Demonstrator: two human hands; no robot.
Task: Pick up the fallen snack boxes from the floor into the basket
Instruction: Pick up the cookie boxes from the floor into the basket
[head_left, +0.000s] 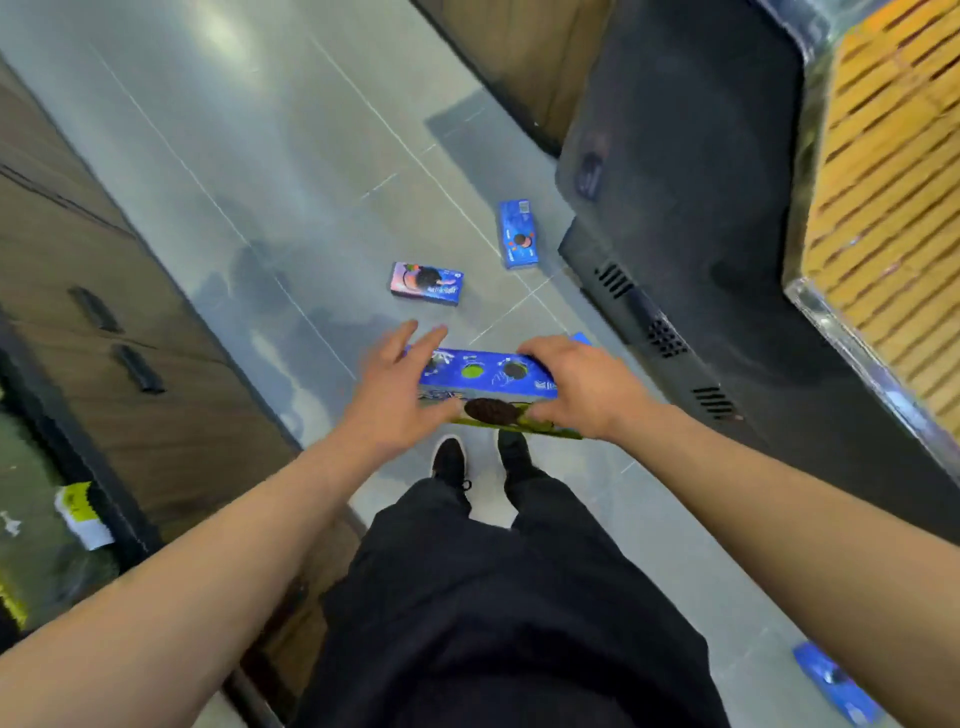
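I hold a long blue cookie box (485, 375) in front of me at about knee height, with a green-edged box (498, 415) stacked under it. My right hand (576, 384) grips the right end of the stack. My left hand (395, 395) is at the left end, fingers spread, thumb under the boxes. Three more boxes lie on the floor: a blue and pink one (427, 283) ahead, a blue one (518, 234) further right by the dark cabinet, and a blue one (831, 683) at the lower right. No basket is in view.
A dark cabinet (691, 208) with vent slots lines the right side, with orange stacked goods (893, 182) above it. Wooden drawer fronts (104, 312) line the left. The grey tiled floor (291, 156) runs between them. My black shoes (449, 460) stand below the boxes.
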